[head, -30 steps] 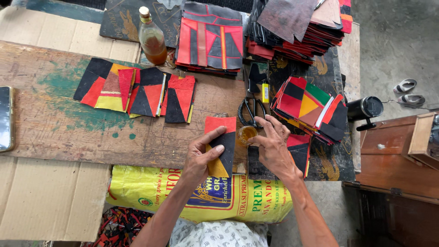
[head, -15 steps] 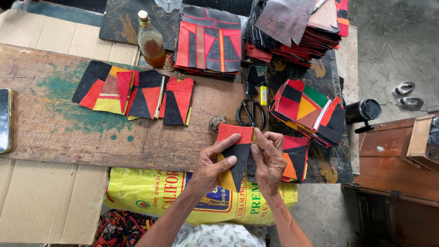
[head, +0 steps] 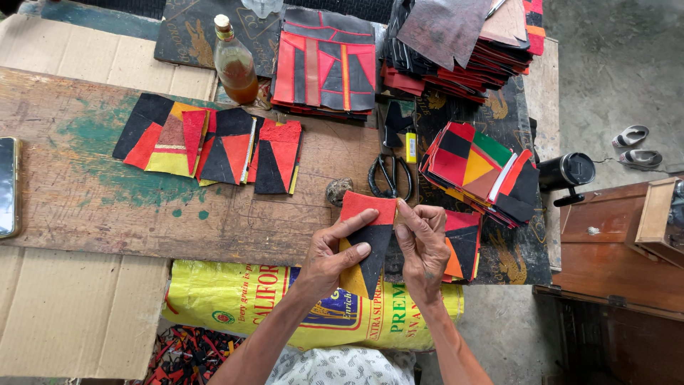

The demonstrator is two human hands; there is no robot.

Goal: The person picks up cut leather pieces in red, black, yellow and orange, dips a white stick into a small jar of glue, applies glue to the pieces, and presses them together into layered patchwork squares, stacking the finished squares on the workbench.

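Both hands hold one patchwork piece (head: 367, 239) above the near edge of the wooden table (head: 92, 207). The piece is red at the top, with a black wedge pointing down and a yellow patch on its left side.

The left hand (head: 331, 257) grips the piece from the left: the thumb lies across the red part, and the fingers are curled onto the black wedge and the yellow patch. The right hand (head: 424, 246) grips it from the right: the fingertips are pinched narrow on the top right corner of the red part.

Just beside the right hand lies a second patchwork piece (head: 463, 246), flat on the dark mat (head: 509, 246). Behind the hands, near them, lie black scissors (head: 390, 176), a small round stone (head: 339, 191) and a yellow tube (head: 411, 146).

A row of finished pieces (head: 210, 142) lies on the table to the left, well apart from the hands. A tilted stack of coloured pieces (head: 481, 171) sits on the right. A bottle of amber liquid (head: 235, 64) stands upright at the far side, beside a flat stack of red and black panels (head: 324, 64). A yellow sack (head: 235, 292) lies under the table edge. A phone (head: 7, 187) lies at the far left.
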